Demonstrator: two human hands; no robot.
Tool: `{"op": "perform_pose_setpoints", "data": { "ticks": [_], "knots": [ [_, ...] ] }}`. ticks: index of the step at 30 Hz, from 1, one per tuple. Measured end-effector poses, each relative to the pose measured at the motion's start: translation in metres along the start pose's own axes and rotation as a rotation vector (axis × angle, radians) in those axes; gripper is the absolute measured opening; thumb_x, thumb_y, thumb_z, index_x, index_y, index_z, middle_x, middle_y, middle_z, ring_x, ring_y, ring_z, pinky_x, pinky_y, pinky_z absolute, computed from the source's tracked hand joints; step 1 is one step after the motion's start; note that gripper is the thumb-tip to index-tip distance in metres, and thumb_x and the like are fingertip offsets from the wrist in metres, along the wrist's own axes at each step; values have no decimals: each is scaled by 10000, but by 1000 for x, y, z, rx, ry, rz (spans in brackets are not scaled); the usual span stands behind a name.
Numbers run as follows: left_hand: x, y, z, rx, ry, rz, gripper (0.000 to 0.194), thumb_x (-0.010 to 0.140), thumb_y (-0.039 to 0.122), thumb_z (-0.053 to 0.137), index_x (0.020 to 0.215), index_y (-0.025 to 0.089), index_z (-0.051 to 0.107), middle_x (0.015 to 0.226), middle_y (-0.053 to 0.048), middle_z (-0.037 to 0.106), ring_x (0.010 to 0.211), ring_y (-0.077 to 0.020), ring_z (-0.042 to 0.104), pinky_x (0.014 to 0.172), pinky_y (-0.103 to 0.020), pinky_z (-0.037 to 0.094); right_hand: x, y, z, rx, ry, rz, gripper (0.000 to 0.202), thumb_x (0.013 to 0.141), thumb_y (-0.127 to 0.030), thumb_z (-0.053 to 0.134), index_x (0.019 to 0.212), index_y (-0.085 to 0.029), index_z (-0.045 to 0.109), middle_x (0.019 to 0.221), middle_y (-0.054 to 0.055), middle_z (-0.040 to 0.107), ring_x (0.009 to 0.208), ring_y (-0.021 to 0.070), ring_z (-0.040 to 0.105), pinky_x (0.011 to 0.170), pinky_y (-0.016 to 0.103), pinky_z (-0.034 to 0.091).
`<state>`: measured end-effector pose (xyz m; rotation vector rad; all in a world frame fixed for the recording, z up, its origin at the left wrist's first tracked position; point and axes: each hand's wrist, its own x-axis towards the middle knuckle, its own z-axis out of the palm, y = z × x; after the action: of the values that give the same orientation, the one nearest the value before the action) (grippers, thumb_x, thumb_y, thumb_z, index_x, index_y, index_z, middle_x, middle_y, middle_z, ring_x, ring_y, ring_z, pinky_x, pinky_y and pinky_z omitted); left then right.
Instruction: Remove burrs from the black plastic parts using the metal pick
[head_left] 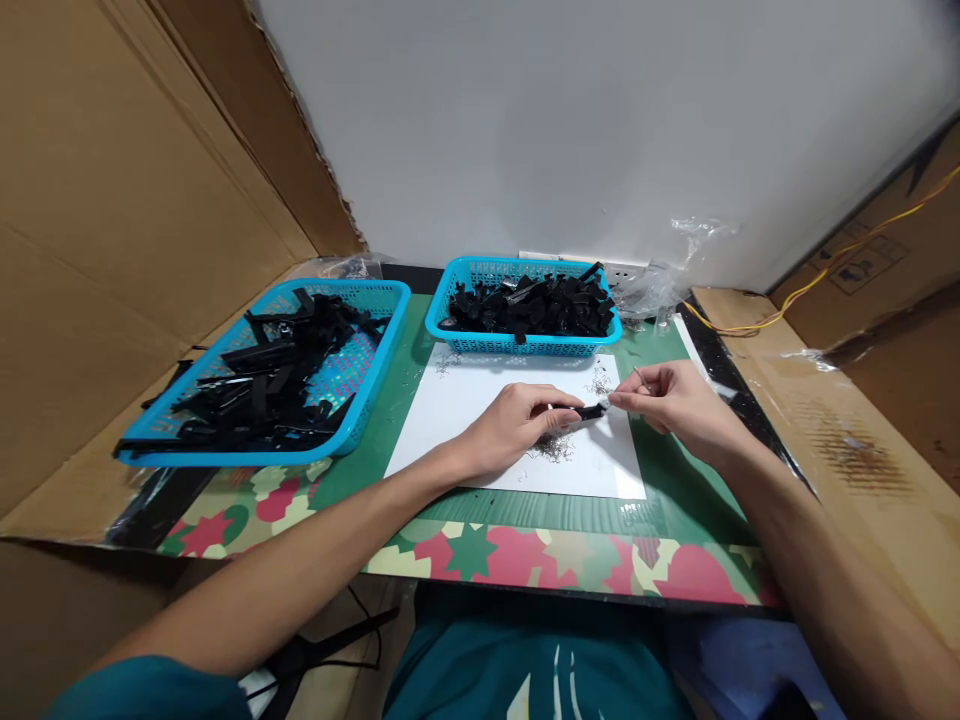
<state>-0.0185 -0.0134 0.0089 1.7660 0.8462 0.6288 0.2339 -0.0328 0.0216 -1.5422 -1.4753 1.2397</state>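
Over the white sheet [442, 430], my left hand [517, 422] is closed around a narrow black plastic part [592, 411], whose far end points right. My right hand [667, 400] pinches at that end, fingertips close to the part's pale tip. Something thin sticks up between the right fingers, too small to name. Beneath the left hand lies a pile of tiny thin metal pieces, like small springs or wires [553, 450]. A smaller heap of them [600, 386] sits near the sheet's upper right, and others are scattered at its upper left.
A blue basket [382, 375] of long black parts stands at left. Behind the sheet is another blue basket [517, 347] full of small black pieces. Clear plastic bags [652, 290] and a yellow cable [795, 295] lie at back right. Cardboard walls [112, 200] flank the table.
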Motion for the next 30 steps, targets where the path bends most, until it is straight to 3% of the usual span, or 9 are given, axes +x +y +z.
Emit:
{"op": "perform_pose_setpoints", "data": {
  "ticks": [5, 12, 20, 30],
  "knots": [
    [0, -1, 2, 27, 46, -31, 265, 950, 355, 710, 1023, 138, 843, 860, -75, 778, 712, -149, 643, 638, -257, 479, 0, -2, 11, -157, -75, 72, 405, 711, -526, 851, 704, -146, 711, 487, -54, 430, 477, 80, 309, 491, 278, 180],
    [1, -5, 3, 39, 65, 32, 280, 970, 344, 690, 872, 130, 843, 724, -55, 741, 674, -137, 613, 623, -253, 454, 4, 6, 21, -161, -15, 21, 289, 712, -427, 757, 714, -142, 709, 627, 18, 598, 571, 116, 421, 536, 274, 264],
    [1, -5, 3, 42, 59, 32, 395, 1006, 381, 648, 736, 126, 780, 655, -40, 699, 630, -129, 582, 613, -262, 431, 3, 5, 26, -121, 45, 30, 323, 728, -465, 740, 661, -170, 627, 575, -5, 559, 515, 91, 360, 488, 261, 217],
    [1, -9, 4, 34, 74, 17, 388, 993, 419, 670, 769, 134, 808, 664, -40, 719, 622, -127, 591, 615, -258, 434, 2, 10, 26, -110, 62, 31, 319, 749, -461, 735, 659, -179, 615, 580, -11, 543, 507, 92, 358, 480, 255, 212]
  ]
}}
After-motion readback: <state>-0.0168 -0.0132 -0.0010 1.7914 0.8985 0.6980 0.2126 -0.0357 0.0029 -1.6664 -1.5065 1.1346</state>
